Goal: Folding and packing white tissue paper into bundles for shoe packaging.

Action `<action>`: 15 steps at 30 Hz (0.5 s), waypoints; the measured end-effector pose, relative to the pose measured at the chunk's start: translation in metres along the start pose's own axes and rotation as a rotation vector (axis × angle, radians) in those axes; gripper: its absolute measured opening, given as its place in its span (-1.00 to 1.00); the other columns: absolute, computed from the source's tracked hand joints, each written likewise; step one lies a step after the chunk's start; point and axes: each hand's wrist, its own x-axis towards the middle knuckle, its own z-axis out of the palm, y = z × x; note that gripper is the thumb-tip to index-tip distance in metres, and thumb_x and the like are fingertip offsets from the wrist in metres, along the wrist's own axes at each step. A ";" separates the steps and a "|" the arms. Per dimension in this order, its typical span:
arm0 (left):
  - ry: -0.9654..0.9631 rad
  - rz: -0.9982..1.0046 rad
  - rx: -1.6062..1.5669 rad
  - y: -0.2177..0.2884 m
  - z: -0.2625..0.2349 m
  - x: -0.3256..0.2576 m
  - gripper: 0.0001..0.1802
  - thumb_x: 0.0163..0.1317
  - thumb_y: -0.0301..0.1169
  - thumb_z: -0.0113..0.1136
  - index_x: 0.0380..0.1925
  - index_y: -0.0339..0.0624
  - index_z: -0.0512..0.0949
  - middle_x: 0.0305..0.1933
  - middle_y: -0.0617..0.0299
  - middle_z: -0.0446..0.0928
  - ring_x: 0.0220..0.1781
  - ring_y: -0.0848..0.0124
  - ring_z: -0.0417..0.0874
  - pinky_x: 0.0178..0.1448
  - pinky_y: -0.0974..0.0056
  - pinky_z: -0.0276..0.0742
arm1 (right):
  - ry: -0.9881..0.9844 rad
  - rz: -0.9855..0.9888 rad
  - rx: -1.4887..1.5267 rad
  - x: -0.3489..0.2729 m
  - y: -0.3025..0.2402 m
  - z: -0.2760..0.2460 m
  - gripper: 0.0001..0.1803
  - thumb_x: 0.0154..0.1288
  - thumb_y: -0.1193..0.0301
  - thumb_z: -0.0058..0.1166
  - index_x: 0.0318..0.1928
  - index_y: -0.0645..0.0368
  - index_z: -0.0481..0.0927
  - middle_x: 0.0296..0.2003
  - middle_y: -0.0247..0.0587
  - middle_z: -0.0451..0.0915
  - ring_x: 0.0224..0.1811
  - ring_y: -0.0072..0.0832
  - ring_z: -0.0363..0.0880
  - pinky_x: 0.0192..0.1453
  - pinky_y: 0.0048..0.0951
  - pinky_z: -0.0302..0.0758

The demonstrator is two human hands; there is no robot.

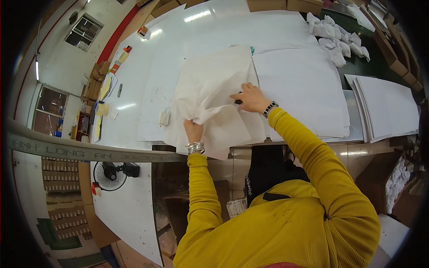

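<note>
Far left, a window (83, 32) sits high in a pale wall, and below it a small black fan (108, 176) stands on a low white surface. Moving in, the big white table (147, 89) gleams glossy and smooth, ceiling lights bouncing off it, with a clutter of yellow and orange bits (117, 62) along its far-left edge and a dark pen (119, 90) lying nearby. A small pale bundle (164, 117) rests just beside the paper. Now the centre: a large sheet of thin white tissue paper (214, 85) lies soft and creased on the table near the front edge, one corner bunched up. The left hand (193, 129), silver bangles at the wrist, is closed on that gathered corner, fingers buried in the folds. Just right of it, the right hand (250, 98) lies on the same sheet, fingers curled down around something small and dark; what it is, I cannot tell. Both sleeves are ribbed mustard yellow. Further right, a flat, crisp stack of white sheets (304, 89) lies square and smooth, then a second stack (386, 109) well apart. Top right, crumpled white wads (337, 38) are heaped on a dark green surface, cardboard boxes (395, 51) lining the edge.
</note>
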 end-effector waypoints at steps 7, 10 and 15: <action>0.166 -0.132 -0.327 0.052 -0.052 -0.009 -0.64 0.06 -0.47 0.31 -0.13 -0.39 0.51 -0.20 0.18 0.57 -0.18 0.33 0.57 -0.07 0.28 0.46 | 0.146 0.283 0.252 -0.006 0.022 0.010 -0.62 0.07 0.27 0.09 -0.03 -0.14 0.60 -0.14 0.00 0.44 0.01 -0.09 0.37 0.02 -0.21 0.40; -0.216 -0.248 -0.419 0.104 -0.066 -0.013 -0.51 0.01 -0.45 0.37 -0.03 -0.35 0.46 -0.11 0.13 0.53 -0.11 0.40 0.52 -0.04 0.32 0.44 | 0.617 0.404 1.026 -0.003 0.011 -0.004 -0.60 0.09 0.22 0.12 -0.06 0.12 0.56 -0.22 0.07 0.47 -0.09 -0.09 0.43 0.01 -0.25 0.41; -0.312 0.115 -0.324 0.084 -0.026 -0.023 -0.55 0.06 -0.44 0.32 -0.03 -0.30 0.45 -0.03 0.15 0.48 -0.11 0.46 0.53 -0.12 0.42 0.47 | 0.168 -0.127 1.148 -0.029 -0.070 -0.021 -0.65 0.11 0.28 0.13 -0.24 0.35 0.58 -0.22 0.02 0.59 -0.22 -0.29 0.54 -0.14 -0.38 0.46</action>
